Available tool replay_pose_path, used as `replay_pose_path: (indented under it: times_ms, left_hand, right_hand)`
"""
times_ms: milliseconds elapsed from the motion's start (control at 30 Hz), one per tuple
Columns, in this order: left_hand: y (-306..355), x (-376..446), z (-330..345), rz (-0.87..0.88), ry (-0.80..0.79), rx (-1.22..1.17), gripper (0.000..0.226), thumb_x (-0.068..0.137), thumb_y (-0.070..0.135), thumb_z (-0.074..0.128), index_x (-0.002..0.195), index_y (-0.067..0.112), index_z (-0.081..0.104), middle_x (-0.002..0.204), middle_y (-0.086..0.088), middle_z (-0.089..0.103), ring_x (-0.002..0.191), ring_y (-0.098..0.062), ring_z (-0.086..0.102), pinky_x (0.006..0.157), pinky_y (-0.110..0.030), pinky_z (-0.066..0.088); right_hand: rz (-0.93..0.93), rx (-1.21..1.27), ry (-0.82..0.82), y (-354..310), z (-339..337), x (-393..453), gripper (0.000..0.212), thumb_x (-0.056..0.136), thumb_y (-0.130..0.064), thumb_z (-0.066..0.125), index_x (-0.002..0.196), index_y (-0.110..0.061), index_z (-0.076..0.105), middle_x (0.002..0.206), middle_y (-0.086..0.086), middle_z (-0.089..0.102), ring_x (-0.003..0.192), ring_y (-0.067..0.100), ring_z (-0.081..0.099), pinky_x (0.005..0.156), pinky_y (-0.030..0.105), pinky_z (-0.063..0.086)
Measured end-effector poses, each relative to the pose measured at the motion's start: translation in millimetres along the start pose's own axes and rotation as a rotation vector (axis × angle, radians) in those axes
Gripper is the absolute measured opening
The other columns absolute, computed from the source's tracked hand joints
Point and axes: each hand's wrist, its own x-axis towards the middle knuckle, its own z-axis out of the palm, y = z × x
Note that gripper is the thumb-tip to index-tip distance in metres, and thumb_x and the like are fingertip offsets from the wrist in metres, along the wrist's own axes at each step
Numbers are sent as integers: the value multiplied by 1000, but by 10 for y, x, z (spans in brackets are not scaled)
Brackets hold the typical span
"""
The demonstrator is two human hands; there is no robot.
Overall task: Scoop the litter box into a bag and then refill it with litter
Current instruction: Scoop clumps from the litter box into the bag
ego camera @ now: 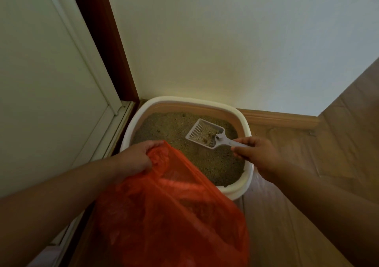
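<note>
The right hand (261, 156) is pinching the handle of a pale slotted scoop (206, 134), fingers curled tight around it — the scoop's head, just beyond the fingertips, is carrying some litter (184, 131) and hovering above the litter bed. The left hand (134, 158) is gripping the rim of an orange plastic bag (168, 211), fingers folded over the edge, the bag hanging below and beside them. The white litter box (245, 121) is sitting on the wooden floor (287, 215) in the corner — lying beyond both sets of fingers, its near edge covered by the bag.

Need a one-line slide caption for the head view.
Right hand holds a loaded scoop over the litter box; left hand grips the orange bag.
</note>
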Motion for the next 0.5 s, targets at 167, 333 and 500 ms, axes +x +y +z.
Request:
replay_pose_path:
  times_ms: [167,333,500]
  left_hand:
    - [-59,-1,-46,17,14,3,98,74,-21,55,145,46,50,127,-3,62,101,-30,71,76,-48,65]
    - [-125,-24,-99,9,24,8,101,71,-22,55,145,47,51,127,-2,60,102,-31,70,78,-52,64]
    - [-139,-32,-122,-5,5,-6,104,71,-22,55,146,50,48,129,-5,60,105,-33,68,77,-49,65]
  right_hand:
    - [-5,-48,-12,43,39,-37,28,79,-4,82,107,-7,76,98,15,76,81,18,73,83,32,60]
    - [2,-100,-5,78,50,-65,27,79,-9,83,105,-13,77,99,12,76,90,23,73,86,36,61]
    - [-14,-170,-33,29,89,-95,25,81,-12,82,104,-18,77,99,14,75,85,24,67,77,37,56]
